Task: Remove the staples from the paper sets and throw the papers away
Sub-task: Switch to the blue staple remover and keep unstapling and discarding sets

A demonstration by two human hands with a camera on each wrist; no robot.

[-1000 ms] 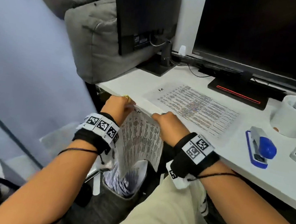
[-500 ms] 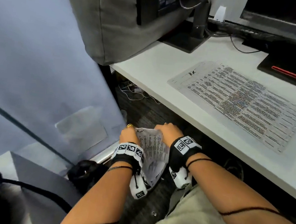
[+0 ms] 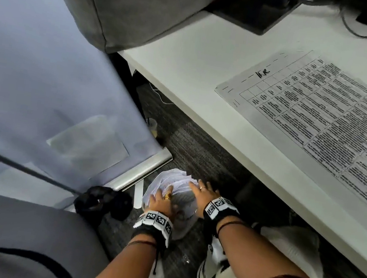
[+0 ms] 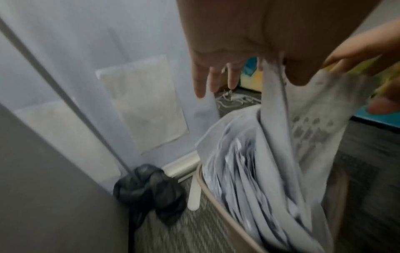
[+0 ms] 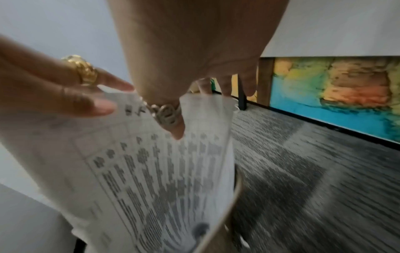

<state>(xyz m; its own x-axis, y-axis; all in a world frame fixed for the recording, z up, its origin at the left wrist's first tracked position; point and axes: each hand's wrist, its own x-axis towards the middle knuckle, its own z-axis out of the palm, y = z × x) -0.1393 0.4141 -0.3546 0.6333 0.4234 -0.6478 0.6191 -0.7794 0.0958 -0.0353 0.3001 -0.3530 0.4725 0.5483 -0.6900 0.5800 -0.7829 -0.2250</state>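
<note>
Both hands are low over a beige waste bin (image 3: 181, 226) on the floor under the desk. My left hand (image 3: 160, 200) lies on the crumpled sheets (image 3: 172, 177) with straight fingers (image 4: 203, 89) and wears a gold ring (image 5: 86, 71). My right hand (image 3: 204, 188) holds the top edge of a printed sheet (image 5: 151, 171), its thumb (image 5: 175, 126) in front and the fingers behind. That sheet hangs down into the bin (image 4: 218, 205), beside several older papers (image 4: 233, 171). Another printed paper set (image 3: 321, 115) lies flat on the white desk (image 3: 200, 54).
A blue-grey partition (image 3: 46, 74) stands left of the bin, with a black bag (image 3: 102, 200) at its foot. A grey cushion (image 3: 125, 3) and a monitor base (image 3: 252, 15) sit at the desk's back. The desk edge overhangs my right arm. Grey carpet (image 5: 303, 188) surrounds the bin.
Both hands went down from the desk edge to the bin with the sheet. The sheet, held up and spread a second ago, now hangs into the bin. My left fingers have straightened.
</note>
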